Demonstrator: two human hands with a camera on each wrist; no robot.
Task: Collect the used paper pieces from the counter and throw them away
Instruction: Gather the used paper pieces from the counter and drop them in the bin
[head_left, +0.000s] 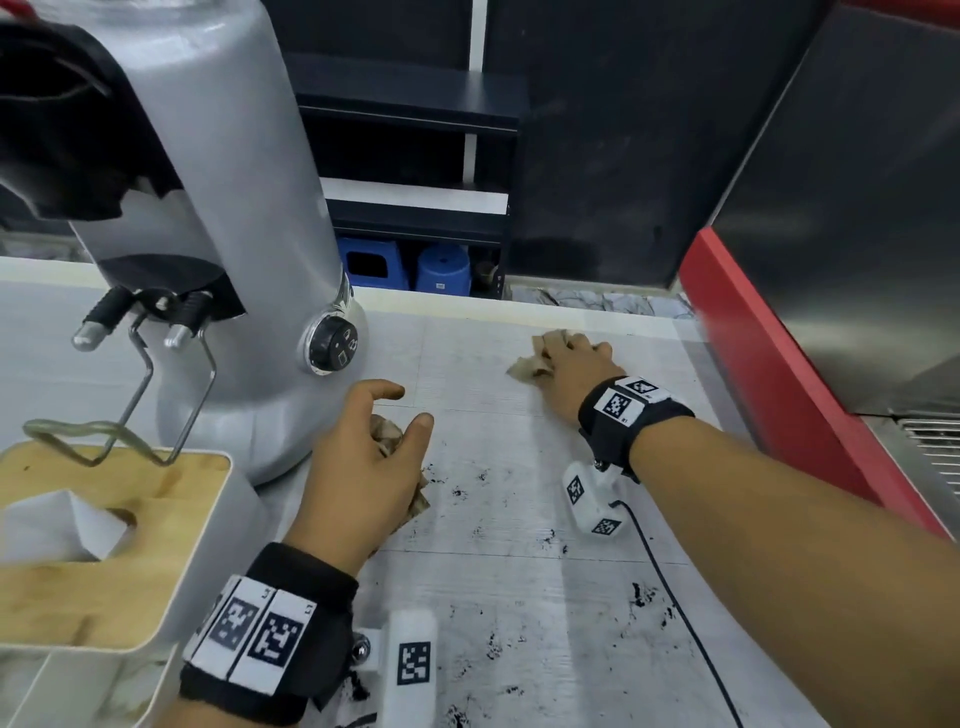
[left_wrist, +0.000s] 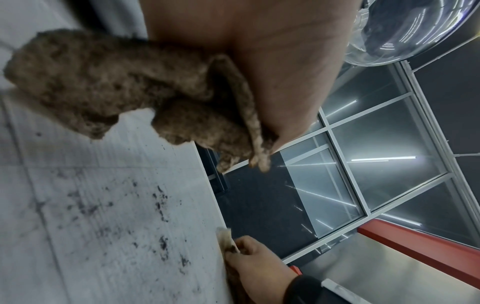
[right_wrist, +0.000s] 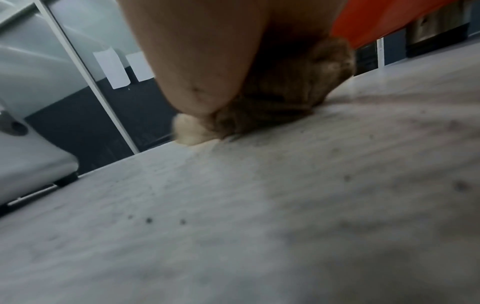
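Note:
My left hand (head_left: 363, 457) hovers just above the grey counter (head_left: 519, 571), in front of the grinder, curled round a crumpled brown stained paper piece (head_left: 387, 434). From the left wrist view that paper wad (left_wrist: 116, 90) hangs under the palm. Farther back on the counter my right hand (head_left: 571, 369) rests on a second brown paper piece (head_left: 527, 366), its fingers bent over it; the right wrist view shows this paper (right_wrist: 280, 102) bunched under the palm against the counter.
A large silver coffee grinder (head_left: 234, 208) stands at the left, with a wood-topped tissue box (head_left: 104, 545) in front of it. A red and steel espresso machine (head_left: 831, 260) fills the right side. Dark coffee grounds (head_left: 644, 597) speckle the counter.

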